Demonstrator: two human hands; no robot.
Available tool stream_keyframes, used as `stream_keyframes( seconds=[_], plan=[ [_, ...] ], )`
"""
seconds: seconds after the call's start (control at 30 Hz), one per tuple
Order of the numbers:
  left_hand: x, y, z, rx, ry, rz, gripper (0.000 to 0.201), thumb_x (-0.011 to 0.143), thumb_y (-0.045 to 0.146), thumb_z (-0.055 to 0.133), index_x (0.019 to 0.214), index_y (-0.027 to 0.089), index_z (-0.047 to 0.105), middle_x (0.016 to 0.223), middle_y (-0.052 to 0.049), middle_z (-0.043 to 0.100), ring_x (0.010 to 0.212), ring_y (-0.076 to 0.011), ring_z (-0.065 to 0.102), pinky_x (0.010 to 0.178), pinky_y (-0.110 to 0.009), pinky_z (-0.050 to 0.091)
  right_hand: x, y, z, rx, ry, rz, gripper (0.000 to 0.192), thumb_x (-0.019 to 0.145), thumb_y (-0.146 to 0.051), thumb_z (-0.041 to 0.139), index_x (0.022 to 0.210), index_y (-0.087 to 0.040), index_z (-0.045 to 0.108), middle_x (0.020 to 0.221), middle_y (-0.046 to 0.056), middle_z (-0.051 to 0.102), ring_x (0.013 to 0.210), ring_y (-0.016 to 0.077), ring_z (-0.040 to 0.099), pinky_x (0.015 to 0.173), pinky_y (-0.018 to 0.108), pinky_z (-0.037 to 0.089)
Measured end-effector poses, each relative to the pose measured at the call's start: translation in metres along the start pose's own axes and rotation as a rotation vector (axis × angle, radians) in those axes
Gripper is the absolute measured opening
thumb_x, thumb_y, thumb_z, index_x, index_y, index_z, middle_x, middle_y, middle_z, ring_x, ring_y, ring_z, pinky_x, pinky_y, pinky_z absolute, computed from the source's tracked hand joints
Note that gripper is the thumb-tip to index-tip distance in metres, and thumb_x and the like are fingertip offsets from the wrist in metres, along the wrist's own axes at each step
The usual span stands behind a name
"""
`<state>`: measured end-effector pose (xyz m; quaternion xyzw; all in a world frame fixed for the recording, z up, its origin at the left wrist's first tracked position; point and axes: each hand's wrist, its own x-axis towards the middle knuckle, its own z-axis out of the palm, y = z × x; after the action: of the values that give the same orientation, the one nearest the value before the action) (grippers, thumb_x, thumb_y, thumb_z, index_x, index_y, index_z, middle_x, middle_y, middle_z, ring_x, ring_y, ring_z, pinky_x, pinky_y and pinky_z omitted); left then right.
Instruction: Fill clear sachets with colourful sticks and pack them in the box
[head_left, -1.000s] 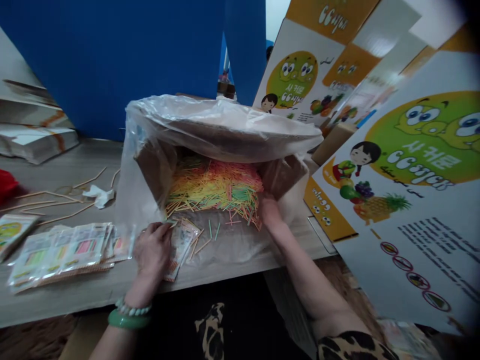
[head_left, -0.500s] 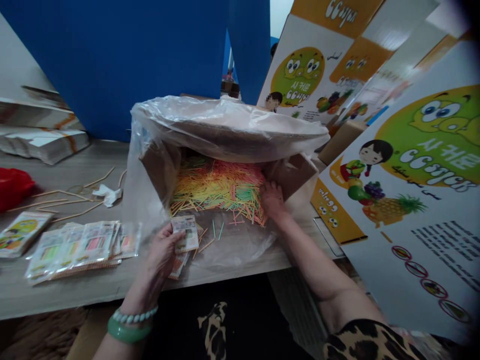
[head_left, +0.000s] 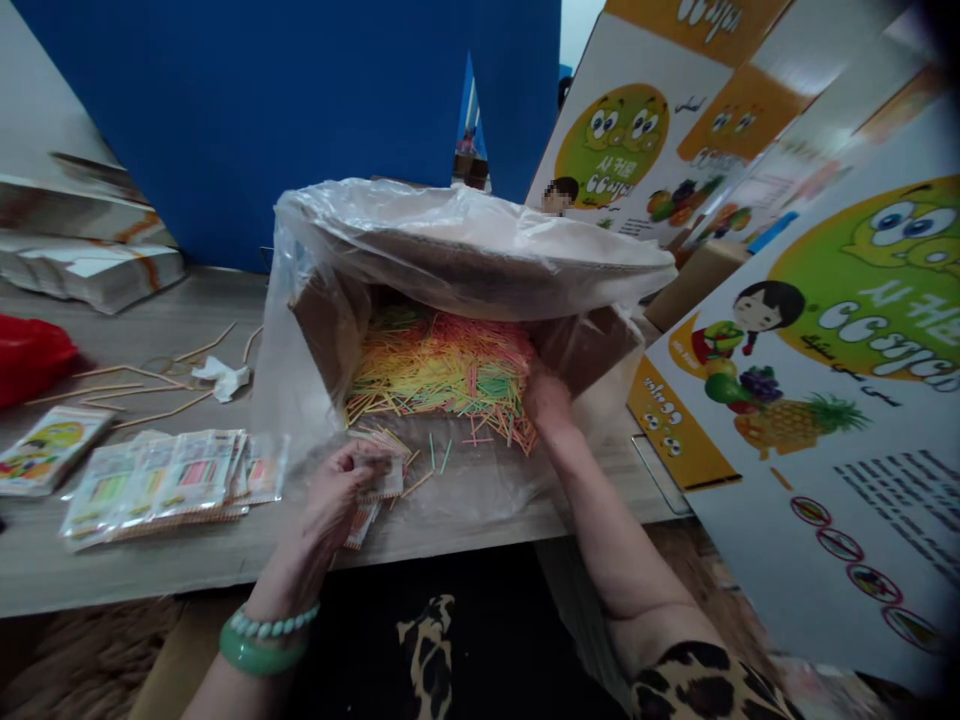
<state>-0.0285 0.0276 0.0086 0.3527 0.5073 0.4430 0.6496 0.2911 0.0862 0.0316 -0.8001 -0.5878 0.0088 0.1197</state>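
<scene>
Presently, in the head view, the left hand point(head_left: 335, 490) was closed in a pinch on a small printed packet point(head_left: 379, 478), held just above the table edge point(head_left: 150, 570) on the spread plastic liner point(head_left: 480, 490). The right hand point(head_left: 550, 403) was sunk into the heap of coloured sticks point(head_left: 442, 370) at the mouth of the tipped cardboard box point(head_left: 585, 345); its fingers were buried, so whether they were spread or gripping could not be told. The heap lay directly ahead of both hands, the right touching it, the left near but apart, with only loose sticks between. Most sticks lay with their long axes running left to right across the box mouth, though many were crossed. A row of filled packets point(head_left: 172, 480) lay flat to the left of the left hand. Printed cartons point(head_left: 825, 330) leaned at the right, close beside the box.
</scene>
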Motion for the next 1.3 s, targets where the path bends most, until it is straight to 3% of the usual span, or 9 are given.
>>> stream_keyframes(
  seconds=[0.13,0.2,0.27,0.4,0.63,0.8,0.97,1.1,1.3],
  plan=[
    [-0.001,-0.001,0.005,-0.049,-0.001,-0.017,0.034,0.055,0.029,0.081,0.081,0.015,0.065,0.075,-0.002,0.071,0.060,-0.0142,0.062,0.058,-0.026,0.050,-0.039,-0.031,0.033,0.689,-0.037,-0.040,0.014,0.084,-0.025,0.050,0.094,-0.018,0.059,0.091,0.006,0.068,0.084,0.0200,0.062,0.076,0.031,0.047],
    [-0.001,-0.003,0.007,-0.064,-0.007,0.004,0.040,0.056,0.032,0.082,0.089,0.015,0.066,0.078,-0.002,0.071,0.062,-0.0146,0.063,0.058,-0.026,0.051,-0.064,-0.051,0.056,1.077,-0.241,-0.110,0.014,0.081,-0.029,0.052,0.092,-0.020,0.056,0.087,0.003,0.069,0.079,0.0178,0.063,0.074,0.030,0.049],
    [-0.002,-0.004,0.009,-0.066,-0.030,0.027,0.043,0.057,0.033,0.082,0.093,0.015,0.067,0.076,-0.001,0.071,0.061,-0.0141,0.062,0.057,-0.026,0.050,-0.085,-0.067,0.076,1.230,-0.322,-0.092,0.022,0.076,-0.028,0.056,0.097,-0.021,0.057,0.082,0.001,0.069,0.078,0.0171,0.063,0.076,0.029,0.049],
    [-0.003,-0.004,0.010,-0.058,-0.049,0.035,0.035,0.057,0.033,0.082,0.084,0.015,0.069,0.073,-0.002,0.070,0.060,-0.0131,0.060,0.058,-0.025,0.049,-0.100,-0.075,0.091,1.277,-0.307,-0.092,0.021,0.075,-0.031,0.058,0.093,-0.020,0.061,0.086,0.002,0.070,0.083,0.0173,0.063,0.083,0.031,0.048],
    [-0.004,-0.009,0.014,0.064,-0.062,0.024,0.024,0.055,0.025,0.080,0.075,0.014,0.071,0.072,-0.003,0.070,0.063,-0.0141,0.059,0.061,-0.027,0.048,-0.100,-0.068,0.082,1.132,-0.247,-0.155,0.017,0.085,-0.033,0.049,0.085,-0.021,0.061,0.087,0.003,0.069,0.085,0.0173,0.062,0.080,0.030,0.048],
    [-0.006,-0.008,0.018,0.068,-0.104,0.083,0.028,0.063,0.029,0.078,0.086,0.015,0.070,0.079,-0.002,0.070,0.065,-0.0140,0.059,0.064,-0.027,0.049,-0.105,-0.066,0.072,1.003,-0.144,-0.145,0.017,0.087,-0.033,0.045,0.086,-0.022,0.059,0.090,0.004,0.068,0.088,0.0187,0.062,0.083,0.032,0.047],
    [-0.003,-0.012,0.021,0.053,-0.113,0.092,0.030,0.070,0.035,0.074,0.092,0.016,0.070,0.082,-0.004,0.071,0.069,-0.0160,0.061,0.064,-0.027,0.049,-0.106,-0.064,0.071,1.209,-0.166,-0.090,0.019,0.082,-0.035,0.049,0.094,-0.022,0.056,0.086,0.003,0.070,0.086,0.0190,0.064,0.082,0.032,0.048],
    [0.001,-0.019,0.025,0.026,-0.182,0.086,0.028,0.073,0.041,0.075,0.083,0.015,0.072,0.076,-0.005,0.070,0.069,-0.0164,0.062,0.064,-0.027,0.050,-0.104,-0.061,0.081,1.388,-0.224,0.020,0.030,0.073,-0.035,0.057,0.100,-0.022,0.053,0.075,-0.001,0.068,0.075,0.0180,0.063,0.073,0.030,0.047],
    [0.003,-0.021,0.027,0.017,-0.159,0.029,0.029,0.063,0.039,0.082,0.075,0.015,0.072,0.068,-0.002,0.067,0.058,-0.0130,0.056,0.057,-0.025,0.046,-0.108,-0.057,0.088,1.299,-0.210,-0.014,0.027,0.077,-0.040,0.055,0.098,-0.022,0.056,0.080,0.001,0.066,0.079,0.0185,0.063,0.074,0.030,0.047]
  ],
)
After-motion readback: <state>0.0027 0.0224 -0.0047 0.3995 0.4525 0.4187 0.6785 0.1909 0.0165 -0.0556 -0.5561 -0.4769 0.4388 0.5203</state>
